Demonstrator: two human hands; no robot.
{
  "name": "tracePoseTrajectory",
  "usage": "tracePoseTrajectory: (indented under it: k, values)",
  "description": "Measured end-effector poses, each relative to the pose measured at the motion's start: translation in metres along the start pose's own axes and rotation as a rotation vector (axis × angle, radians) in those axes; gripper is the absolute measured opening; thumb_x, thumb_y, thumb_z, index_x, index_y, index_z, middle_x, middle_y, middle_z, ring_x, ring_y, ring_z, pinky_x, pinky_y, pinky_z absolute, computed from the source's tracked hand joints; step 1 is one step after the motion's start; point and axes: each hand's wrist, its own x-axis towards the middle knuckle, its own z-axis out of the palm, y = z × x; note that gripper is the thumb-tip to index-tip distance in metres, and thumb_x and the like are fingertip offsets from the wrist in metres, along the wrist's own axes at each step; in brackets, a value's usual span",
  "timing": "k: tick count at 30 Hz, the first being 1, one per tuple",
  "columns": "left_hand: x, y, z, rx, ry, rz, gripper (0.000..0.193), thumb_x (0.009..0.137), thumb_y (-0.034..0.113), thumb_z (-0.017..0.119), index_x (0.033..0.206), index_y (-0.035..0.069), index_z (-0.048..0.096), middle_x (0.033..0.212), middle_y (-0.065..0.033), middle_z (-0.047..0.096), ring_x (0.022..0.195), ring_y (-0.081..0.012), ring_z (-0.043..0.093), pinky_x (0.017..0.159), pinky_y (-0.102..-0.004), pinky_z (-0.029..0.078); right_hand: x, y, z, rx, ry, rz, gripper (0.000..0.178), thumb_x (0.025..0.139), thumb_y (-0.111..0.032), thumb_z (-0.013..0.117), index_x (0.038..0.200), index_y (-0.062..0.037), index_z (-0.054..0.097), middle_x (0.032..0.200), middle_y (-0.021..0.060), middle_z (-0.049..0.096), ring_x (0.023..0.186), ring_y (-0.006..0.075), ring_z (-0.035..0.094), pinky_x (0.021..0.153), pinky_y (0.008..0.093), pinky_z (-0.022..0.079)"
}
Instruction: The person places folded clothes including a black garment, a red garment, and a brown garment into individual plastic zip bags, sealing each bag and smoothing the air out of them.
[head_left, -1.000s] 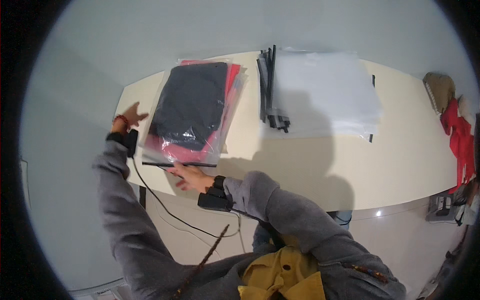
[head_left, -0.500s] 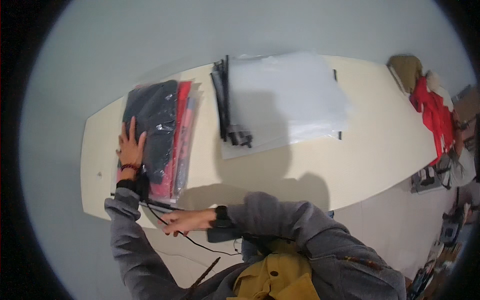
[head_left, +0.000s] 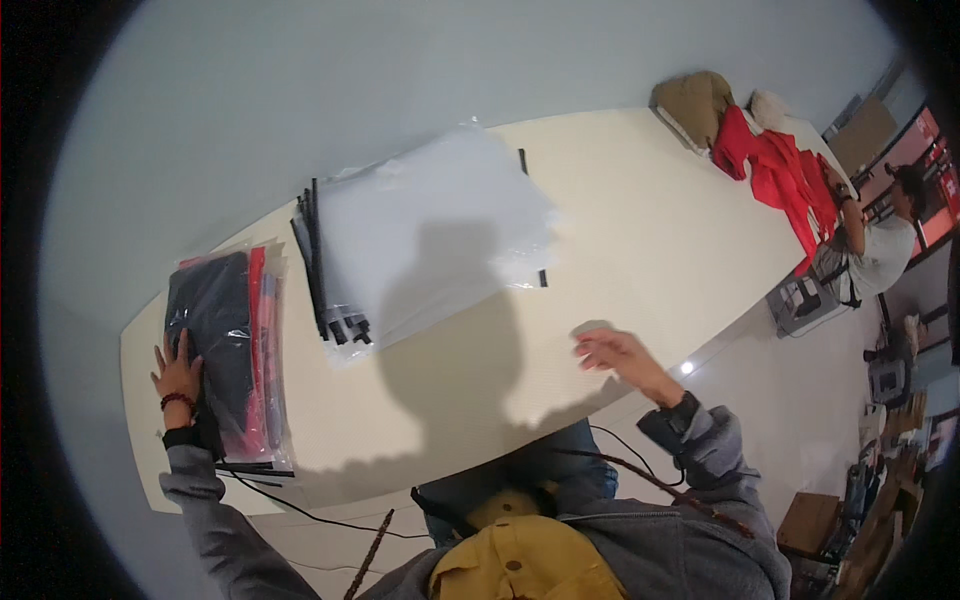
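Fingers spread, my left hand (head_left: 180, 378) rests flat on a stack of folded clothes in clear plastic bags (head_left: 222, 320) at the table's left end. The top garment is dark grey, with red and pink ones showing along the right side and lower end. My right hand (head_left: 617, 355) is over the front part of the table, holding nothing I can see, its fingers apart and slightly curled. Between the hands and farther back lies a pile of frosted plastic bags (head_left: 420, 190) with black strips along their left and right edges.
At the far right of the cream table (head_left: 610, 220) lie a red garment (head_left: 780, 170) and a brown cushion-like item (head_left: 692, 105). A co-worker (head_left: 875, 245) is at that end. Black cables (head_left: 320, 518) hang by the front edge. A cardboard box (head_left: 808, 522) stands on the floor.
My right hand has moved from beside the bagged clothes, near the black cable, out to the right over the table. My left hand stays on the stack. The view has swung right.
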Motion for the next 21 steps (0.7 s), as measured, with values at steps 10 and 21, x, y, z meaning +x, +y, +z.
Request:
tracePoseTrajectory:
  k: [10,21]
  values:
    - [-0.173,0.227,-0.063,-1.032,0.073,1.105,0.053,0.085,0.008,0.057,0.137,0.007,0.045,0.142,-0.0146,0.042,0.134,-0.0280,0.038,0.112,-0.0387,0.025,-0.004,-0.011,-0.092,-0.077,0.077,0.222,0.029,0.098,-0.023,0.050,0.114,-0.0015,0.060,0.093,0.0046,0.067,0.079,0.0111,0.065,0.067,0.0218,0.050]
    - [-0.177,0.337,-0.069,-0.318,-0.258,1.256,0.108,0.067,0.066,0.069,0.151,0.026,0.013,0.154,-0.0196,-0.009,0.140,-0.0435,-0.014,0.104,-0.0707,-0.001,0.194,-0.025,-0.337,-0.335,0.913,-0.109,0.069,0.082,-0.022,0.068,0.141,-0.0086,0.032,0.125,0.0211,0.052,0.104,0.0324,0.059,0.083,0.0423,0.050]
